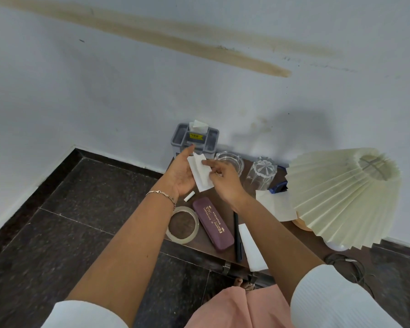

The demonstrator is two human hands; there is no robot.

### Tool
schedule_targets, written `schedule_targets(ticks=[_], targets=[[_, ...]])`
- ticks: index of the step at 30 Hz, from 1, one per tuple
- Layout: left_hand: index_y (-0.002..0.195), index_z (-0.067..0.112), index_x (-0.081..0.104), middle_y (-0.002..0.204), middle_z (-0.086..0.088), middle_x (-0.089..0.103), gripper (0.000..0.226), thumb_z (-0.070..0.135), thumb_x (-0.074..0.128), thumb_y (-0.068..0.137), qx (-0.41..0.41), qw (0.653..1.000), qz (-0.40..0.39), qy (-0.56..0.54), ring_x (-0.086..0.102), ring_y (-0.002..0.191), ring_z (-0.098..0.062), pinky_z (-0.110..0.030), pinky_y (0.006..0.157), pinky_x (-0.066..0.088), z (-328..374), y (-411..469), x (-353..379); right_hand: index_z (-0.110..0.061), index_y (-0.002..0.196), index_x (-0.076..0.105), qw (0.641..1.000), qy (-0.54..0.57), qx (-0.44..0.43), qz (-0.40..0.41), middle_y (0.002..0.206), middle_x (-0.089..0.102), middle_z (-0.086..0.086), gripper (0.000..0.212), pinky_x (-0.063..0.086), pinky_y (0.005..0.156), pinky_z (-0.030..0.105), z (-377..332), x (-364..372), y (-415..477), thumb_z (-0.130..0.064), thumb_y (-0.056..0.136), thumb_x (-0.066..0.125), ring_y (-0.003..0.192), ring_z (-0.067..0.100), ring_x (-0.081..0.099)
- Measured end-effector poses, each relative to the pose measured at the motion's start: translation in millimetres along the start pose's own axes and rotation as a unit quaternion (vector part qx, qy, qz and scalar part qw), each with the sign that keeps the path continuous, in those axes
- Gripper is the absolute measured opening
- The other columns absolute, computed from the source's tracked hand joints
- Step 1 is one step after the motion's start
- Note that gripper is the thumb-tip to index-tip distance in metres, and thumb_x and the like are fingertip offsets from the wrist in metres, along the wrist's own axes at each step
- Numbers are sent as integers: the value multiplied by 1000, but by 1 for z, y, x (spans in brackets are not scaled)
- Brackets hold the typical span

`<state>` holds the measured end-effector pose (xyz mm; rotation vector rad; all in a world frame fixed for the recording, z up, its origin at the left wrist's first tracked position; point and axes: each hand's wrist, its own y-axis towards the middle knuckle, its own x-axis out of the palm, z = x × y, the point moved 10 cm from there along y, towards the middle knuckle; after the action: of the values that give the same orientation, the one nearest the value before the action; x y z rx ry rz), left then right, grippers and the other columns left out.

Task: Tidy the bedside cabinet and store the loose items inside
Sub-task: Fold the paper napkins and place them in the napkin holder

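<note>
Above the dark wooden bedside cabinet [206, 242] both hands meet on a folded white paper [200, 175]. My left hand [181, 172] lies palm up under it with the fingers nearly straight. My right hand [223, 178] pinches the paper's right edge. On the cabinet top lie a small white stick [189, 196], a clear tape roll [182, 224], a maroon case [213, 224] with gold lettering, a black pen [237, 237] and a white paper strip [252, 248].
A grey tissue box [194, 138] stands against the wall at the back. Beside it are a glass ashtray [231, 160] and an upturned glass tumbler [262, 172]. A cream pleated lamp shade [346, 195] fills the right side, over loose paper [276, 204]. Dark tiled floor lies to the left.
</note>
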<state>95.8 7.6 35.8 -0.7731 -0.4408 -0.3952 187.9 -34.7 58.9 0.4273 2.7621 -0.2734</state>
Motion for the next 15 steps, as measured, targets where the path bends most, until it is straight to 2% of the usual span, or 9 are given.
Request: schedule_targets(ticks=[3, 5, 7, 10, 13, 15], targets=[[106, 3, 61, 94, -17, 65, 39, 38, 58, 90, 2, 1000, -7, 4, 64, 85, -27, -40, 89, 50, 1, 2, -4, -20, 128, 59, 998, -55, -21, -2, 127, 49, 5, 43, 43, 101, 31, -3, 2, 5, -4, 88, 55, 113, 18, 51], [112, 1, 59, 105, -19, 65, 28, 20, 53, 93, 13, 1000, -16, 23, 64, 91, -28, -42, 92, 49, 4, 5, -6, -21, 137, 47, 998, -54, -22, 6, 122, 52, -1, 52, 47, 92, 27, -5, -2, 8, -7, 88, 60, 109, 15, 53], [119, -2, 54, 113, -21, 66, 27, 6, 44, 96, 31, 999, 10, 42, 64, 99, -32, -46, 94, 50, 10, 9, -14, -19, 140, 39, 999, -37, 0, 10, 115, 57, -4, 60, 47, 80, 19, -5, -5, 15, -9, 86, 65, 101, 11, 57], [125, -2, 51, 116, -23, 66, 29, 6, 44, 98, 63, 995, 39, 65, 63, 108, -36, -52, 99, 47, 25, 17, -23, -15, 134, 44, 997, -72, 7, 22, 102, 65, -2, 57, 53, 85, 29, -10, -9, 31, -12, 83, 69, 92, 12, 62], [119, 0, 56, 106, -18, 67, 24, 7, 51, 97, 109, 988, 47, 98, 65, 96, -29, -44, 91, 52, 52, 19, -24, -15, 125, 53, 993, -115, -11, 37, 89, 69, -1, 50, 52, 84, 31, -27, -12, 50, -17, 79, 73, 89, 15, 65], [119, 3, 58, 106, -16, 66, 26, 9, 55, 94, 144, 982, 43, 112, 64, 95, -28, -41, 86, 54, 76, 21, -20, -15, 119, 58, 990, -132, -32, 40, 86, 71, 3, 47, 52, 82, 32, -41, -12, 64, -19, 76, 75, 89, 18, 66]])
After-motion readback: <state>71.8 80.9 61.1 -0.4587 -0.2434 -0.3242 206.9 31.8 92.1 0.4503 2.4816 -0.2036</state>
